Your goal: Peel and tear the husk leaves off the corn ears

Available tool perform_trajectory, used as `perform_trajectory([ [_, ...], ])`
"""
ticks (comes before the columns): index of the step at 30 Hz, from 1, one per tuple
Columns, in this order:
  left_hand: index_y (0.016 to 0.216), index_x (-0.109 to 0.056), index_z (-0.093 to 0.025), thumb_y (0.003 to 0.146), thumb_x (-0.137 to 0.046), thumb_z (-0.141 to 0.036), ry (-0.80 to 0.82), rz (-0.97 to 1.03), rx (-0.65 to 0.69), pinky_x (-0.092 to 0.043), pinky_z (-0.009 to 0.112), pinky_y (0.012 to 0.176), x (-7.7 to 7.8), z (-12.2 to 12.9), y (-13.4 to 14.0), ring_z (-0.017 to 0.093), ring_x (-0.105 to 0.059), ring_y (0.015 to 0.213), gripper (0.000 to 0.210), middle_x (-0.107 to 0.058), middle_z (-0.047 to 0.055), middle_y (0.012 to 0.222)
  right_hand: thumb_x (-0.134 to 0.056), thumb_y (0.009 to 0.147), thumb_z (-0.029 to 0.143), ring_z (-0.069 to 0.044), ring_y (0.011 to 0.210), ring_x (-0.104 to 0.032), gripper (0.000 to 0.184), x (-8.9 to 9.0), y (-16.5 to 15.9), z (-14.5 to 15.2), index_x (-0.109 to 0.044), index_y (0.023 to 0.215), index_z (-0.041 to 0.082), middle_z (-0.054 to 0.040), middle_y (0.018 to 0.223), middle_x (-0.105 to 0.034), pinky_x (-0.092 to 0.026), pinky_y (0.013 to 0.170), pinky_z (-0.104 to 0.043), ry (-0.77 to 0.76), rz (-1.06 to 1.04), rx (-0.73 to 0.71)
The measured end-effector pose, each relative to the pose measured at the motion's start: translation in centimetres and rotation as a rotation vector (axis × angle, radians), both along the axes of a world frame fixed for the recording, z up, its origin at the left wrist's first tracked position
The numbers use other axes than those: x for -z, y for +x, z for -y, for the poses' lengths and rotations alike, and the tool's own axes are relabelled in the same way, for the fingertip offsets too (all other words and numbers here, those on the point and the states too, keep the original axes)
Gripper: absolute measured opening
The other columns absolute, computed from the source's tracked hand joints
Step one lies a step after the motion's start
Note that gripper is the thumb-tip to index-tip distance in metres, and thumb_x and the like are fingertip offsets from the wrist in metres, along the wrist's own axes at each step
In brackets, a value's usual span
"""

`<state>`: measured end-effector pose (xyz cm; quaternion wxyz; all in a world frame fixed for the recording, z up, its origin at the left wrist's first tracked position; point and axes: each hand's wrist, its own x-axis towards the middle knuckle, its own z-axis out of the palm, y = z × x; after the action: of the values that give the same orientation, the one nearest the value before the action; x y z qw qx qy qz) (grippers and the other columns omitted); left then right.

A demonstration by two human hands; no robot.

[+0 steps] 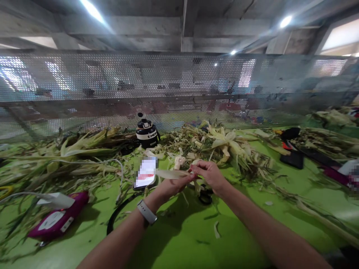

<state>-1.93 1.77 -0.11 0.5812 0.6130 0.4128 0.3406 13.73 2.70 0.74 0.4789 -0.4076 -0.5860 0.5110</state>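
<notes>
Both my hands meet over the middle of the green table. My left hand (176, 185) is closed on a pale corn husk strip (174, 174), which sticks out to the left above the wrist. With thumb and fingers pinched together, my right hand (209, 173) grips the same husk at its right end. Just behind the fingers is a pale, knobbly bundle (179, 161); I cannot tell whether it touches them. Black-handled scissors (206, 197) lie below my right hand, partly covered by husk scraps. A lit phone (146, 172) is left of my hands.
Heaps of corn husks (227, 140) spread along the back, with more husks (89, 145) at left. A black bottle (147, 135) stands before a perforated metal screen (174, 78). A purple power strip (58, 218) with a white charger and cable lies left; a dark phone (292, 158) lies right.
</notes>
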Motion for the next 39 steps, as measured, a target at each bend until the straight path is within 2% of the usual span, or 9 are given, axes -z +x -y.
perform_trajectory([
  [9,0.06,-0.049,-0.017,0.066,-0.066,-0.055,-0.035,0.067,0.008,-0.017,0.023,0.044,0.1,0.4,0.3,0.006,-0.028,0.046,0.042,-0.035,-0.008,0.048,-0.07,0.065,0.045,-0.011,0.057,-0.049,0.03,0.2,-0.1,-0.1,-0.066,0.065,0.015,0.0008,0.06,-0.058,-0.039,0.058,-0.024,-0.02,-0.024,0.0],
  [17,0.043,-0.035,-0.019,0.08,-0.045,-0.054,-0.038,0.057,-0.118,-0.014,0.025,0.041,-0.7,1.1,1.0,0.006,-0.024,0.034,0.052,-0.028,-0.006,0.033,-0.074,0.062,0.047,-0.011,0.064,-0.054,0.033,-0.9,1.1,-0.6,-0.065,0.063,0.016,0.0008,0.064,-0.061,-0.045,0.067,-0.025,-0.068,-0.128,-0.068],
  [22,0.045,-0.043,-0.018,0.074,-0.054,-0.053,-0.02,0.073,-0.128,-0.019,0.024,0.042,-0.5,1.0,1.1,0.006,-0.031,0.037,0.047,-0.038,-0.005,0.038,-0.075,0.06,0.046,-0.011,0.063,-0.054,0.033,-1.0,1.1,-0.6,-0.065,0.066,0.016,0.0,0.065,-0.062,-0.044,0.065,-0.025,-0.076,-0.145,-0.029],
  [25,0.048,-0.044,-0.017,0.067,-0.062,-0.053,-0.006,0.141,-0.11,-0.018,0.023,0.041,-0.5,0.9,1.2,0.005,-0.031,0.037,0.045,-0.04,-0.006,0.04,-0.07,0.064,0.047,-0.012,0.058,-0.052,0.032,-0.9,1.4,-0.9,-0.062,0.06,0.016,0.0003,0.059,-0.059,-0.043,0.061,-0.026,-0.042,-0.011,0.064],
  [29,0.052,-0.048,-0.016,0.067,-0.062,-0.054,-0.013,0.112,0.004,-0.016,0.023,0.041,-0.7,0.8,1.2,0.005,-0.029,0.037,0.043,-0.041,-0.006,0.039,-0.067,0.068,0.044,-0.011,0.048,-0.04,0.043,-1.3,2.3,-1.0,-0.045,0.04,0.019,0.004,0.041,-0.039,-0.036,0.052,-0.026,0.081,0.191,0.275],
  [31,0.055,-0.049,-0.017,0.066,-0.064,-0.053,-0.035,0.1,0.049,-0.017,0.022,0.041,-0.8,1.0,1.2,0.005,-0.029,0.038,0.041,-0.039,-0.007,0.04,-0.067,0.07,0.043,-0.014,0.057,-0.048,0.037,-1.6,2.5,-0.7,-0.052,0.046,0.019,0.0018,0.049,-0.048,-0.039,0.059,-0.027,0.213,0.264,0.3],
  [33,0.058,-0.049,-0.017,0.065,-0.066,-0.051,-0.045,0.108,0.063,-0.017,0.022,0.042,-0.9,1.2,1.3,0.005,-0.028,0.04,0.038,-0.038,-0.008,0.043,-0.068,0.07,0.044,-0.02,0.082,-0.057,0.026,-1.9,2.4,-0.4,-0.067,0.064,0.019,-0.0035,0.075,-0.065,-0.043,0.076,-0.031,0.309,0.324,0.182],
  [35,0.06,-0.049,-0.017,0.064,-0.066,-0.047,-0.052,0.119,0.064,-0.016,0.022,0.042,-0.9,1.4,1.3,0.005,-0.027,0.042,0.035,-0.036,-0.008,0.045,-0.071,0.068,0.044,-0.024,0.101,-0.056,0.027,-1.9,1.9,-0.1,-0.073,0.079,0.02,-0.0066,0.1,-0.067,-0.04,0.09,-0.037,0.273,0.305,-0.028],
  [39,0.054,-0.045,-0.017,0.065,-0.065,-0.041,-0.061,0.128,0.068,-0.013,0.023,0.042,-0.6,1.3,1.3,0.004,-0.022,0.041,0.033,-0.03,-0.008,0.044,-0.077,0.061,0.042,-0.022,0.096,-0.06,0.03,-1.0,1.0,-0.2,-0.075,0.08,0.019,-0.0064,0.098,-0.069,-0.042,0.088,-0.037,0.071,0.058,-0.233],
])
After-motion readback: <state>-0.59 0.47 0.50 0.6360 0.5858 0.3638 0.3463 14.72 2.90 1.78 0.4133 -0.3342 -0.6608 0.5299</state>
